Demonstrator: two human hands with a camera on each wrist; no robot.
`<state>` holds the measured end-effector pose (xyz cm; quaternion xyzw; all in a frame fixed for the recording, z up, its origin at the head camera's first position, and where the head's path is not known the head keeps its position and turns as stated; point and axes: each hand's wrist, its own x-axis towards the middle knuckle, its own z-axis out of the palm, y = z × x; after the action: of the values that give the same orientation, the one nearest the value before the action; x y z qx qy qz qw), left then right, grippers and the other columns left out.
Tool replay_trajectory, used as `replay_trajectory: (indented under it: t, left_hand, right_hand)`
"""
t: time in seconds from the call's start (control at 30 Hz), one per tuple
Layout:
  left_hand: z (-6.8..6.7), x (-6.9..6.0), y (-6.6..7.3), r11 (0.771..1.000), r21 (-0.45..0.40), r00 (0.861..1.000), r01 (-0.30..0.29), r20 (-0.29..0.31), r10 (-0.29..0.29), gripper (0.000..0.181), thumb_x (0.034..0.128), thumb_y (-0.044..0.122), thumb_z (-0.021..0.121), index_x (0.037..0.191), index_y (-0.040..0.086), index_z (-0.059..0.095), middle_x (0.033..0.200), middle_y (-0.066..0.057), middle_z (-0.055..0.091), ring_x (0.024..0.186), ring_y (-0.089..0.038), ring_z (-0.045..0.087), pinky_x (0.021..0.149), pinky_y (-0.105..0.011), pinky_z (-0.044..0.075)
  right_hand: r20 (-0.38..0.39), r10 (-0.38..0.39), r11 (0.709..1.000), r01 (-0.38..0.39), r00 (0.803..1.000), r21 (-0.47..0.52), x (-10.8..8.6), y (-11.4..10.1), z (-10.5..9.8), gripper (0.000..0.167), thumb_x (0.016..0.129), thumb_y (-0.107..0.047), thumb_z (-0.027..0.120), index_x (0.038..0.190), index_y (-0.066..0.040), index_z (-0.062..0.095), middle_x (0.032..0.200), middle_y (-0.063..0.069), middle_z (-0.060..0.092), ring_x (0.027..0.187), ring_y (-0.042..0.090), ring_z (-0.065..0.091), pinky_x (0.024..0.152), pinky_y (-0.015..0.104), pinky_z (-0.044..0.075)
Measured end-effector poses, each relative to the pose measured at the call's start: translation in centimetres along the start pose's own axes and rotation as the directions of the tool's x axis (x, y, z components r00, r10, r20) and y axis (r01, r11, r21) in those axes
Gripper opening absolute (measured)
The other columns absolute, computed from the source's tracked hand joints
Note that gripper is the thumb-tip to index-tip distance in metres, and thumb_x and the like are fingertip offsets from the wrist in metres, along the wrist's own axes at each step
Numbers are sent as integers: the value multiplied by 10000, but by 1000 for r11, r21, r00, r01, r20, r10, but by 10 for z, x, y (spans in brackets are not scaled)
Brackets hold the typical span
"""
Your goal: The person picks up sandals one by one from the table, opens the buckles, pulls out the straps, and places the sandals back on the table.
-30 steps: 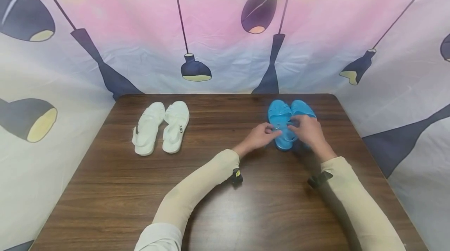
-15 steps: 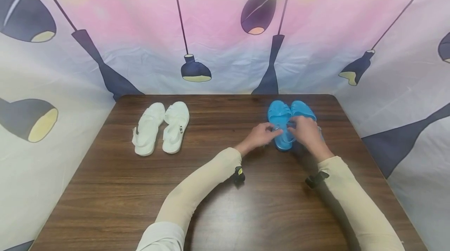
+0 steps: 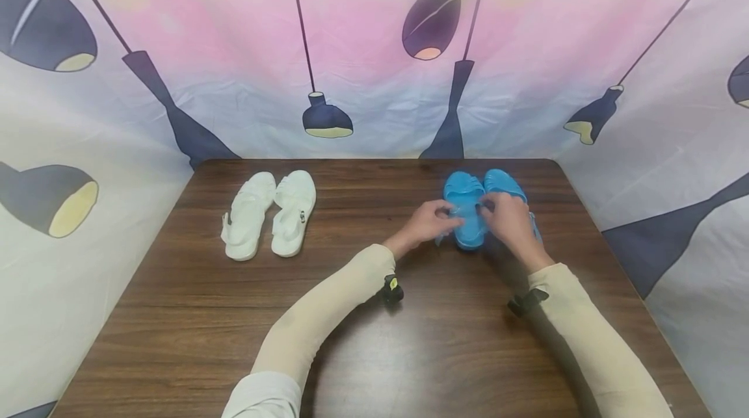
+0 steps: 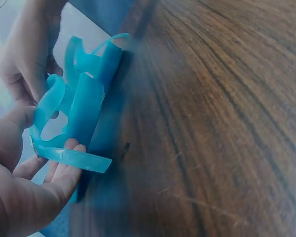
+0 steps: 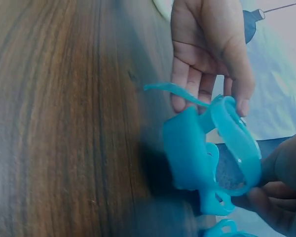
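On the right of the table lies a pair of blue sandals. Both hands are at the left blue sandal; the other blue sandal is partly behind the right hand. My left hand pinches the sandal's ankle strap near its left side, and a free strap end sticks out past the fingers. My right hand grips the same strap's looped part from the other side, with its fingertips partly hidden. Whether the strap sits in its buckle I cannot tell.
A pair of white sandals, the left one and the right one, stands at the table's back left. The brown wooden table ends at a printed cloth backdrop with lamp drawings.
My left hand has shifted slightly left. The ankle strap no longer shows across the sandal's heel in the head view, and a strap end now hangs below the left hand. The right hand has barely moved.
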<state>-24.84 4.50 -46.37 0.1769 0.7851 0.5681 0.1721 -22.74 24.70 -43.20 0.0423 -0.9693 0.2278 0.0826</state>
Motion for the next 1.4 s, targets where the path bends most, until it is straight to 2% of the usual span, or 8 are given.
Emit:
replay_trajectory:
  t: [0.13, 0.23, 0.4, 0.63, 0.87, 1.13, 1.27, 1.4]
  left_hand:
    - [-10, -7, 3, 998, -60, 1000, -13, 4, 14, 525, 940, 268, 761, 1368, 13, 595, 1102, -143, 717, 963, -306, 726, 769, -315, 607]
    - [-20, -14, 7, 997, -78, 1000, -11, 4, 11, 540, 937, 261, 766, 1382, 15, 585, 1124, -165, 720, 992, -350, 726, 789, -320, 610]
    - [-37, -29, 11, 998, -62, 1000, -1, -8, 0, 545, 926, 268, 779, 1379, 27, 596, 1063, -143, 737, 936, -301, 741, 782, -308, 608]
    - [-60, -58, 14, 999, -34, 1000, 21, -19, -21, 514, 929, 275, 777, 1367, 61, 614, 1014, -117, 728, 882, -224, 736, 802, -334, 610]
    - [-79, -86, 10, 999, -27, 999, 39, -36, -40, 494, 928, 263, 777, 1357, 73, 624, 1025, -122, 722, 958, -343, 730, 800, -352, 609]
    - [-99, -116, 2, 998, 5, 996, 58, -69, -57, 513, 928, 255, 773, 1381, 79, 610, 1044, -113, 716, 900, -227, 725, 789, -346, 600]
    - [-106, -127, -2, 998, -5, 995, 60, -80, -60, 501, 927, 227, 772, 1370, 52, 614, 1052, -128, 709, 895, -220, 715, 784, -348, 600]
    - [-110, -137, -7, 997, 3, 994, 73, -85, -73, 502, 931, 220, 768, 1371, 38, 609, 1059, -134, 702, 894, -226, 713, 786, -338, 598]
  right_hand:
    - [-65, -13, 999, 16, 998, 48, -3, -5, 3, 228, 972, -112, 677, 1150, 17, 738, 1061, 220, 742, 776, 334, 665, 699, 483, 537]
    - [-98, -36, 995, 44, 995, 84, -6, -12, 4, 217, 961, -103, 690, 1141, 3, 748, 1006, 200, 751, 624, 245, 572, 585, 386, 466]
    - [-117, -86, 986, 102, 989, 133, -12, -28, 6, 212, 946, -84, 709, 1135, 2, 753, 998, 200, 757, 520, 175, 494, 501, 316, 396]
    - [-101, -116, 975, 133, 988, 181, -19, -51, 14, 222, 947, -109, 725, 1151, -26, 755, 974, 176, 762, 450, 167, 449, 451, 318, 386]
    - [-78, -138, 963, 152, 987, 222, -26, -76, 24, 243, 950, -152, 734, 1172, -55, 757, 1082, 142, 764, 633, 178, 623, 562, 321, 503]
    - [-63, -186, 933, 196, 981, 300, -32, -100, 37, 229, 942, -118, 731, 1159, -51, 762, 1098, 135, 764, 727, 204, 663, 610, 343, 534]
    - [-43, -204, 921, 206, 978, 332, -36, -108, 43, 233, 939, -125, 740, 1159, -50, 760, 1105, 123, 764, 854, 221, 728, 735, 407, 607]
    - [-6, -204, 915, 193, 979, 353, -39, -114, 49, 244, 944, -133, 741, 1173, -51, 754, 1127, 119, 759, 985, 237, 738, 832, 435, 614]
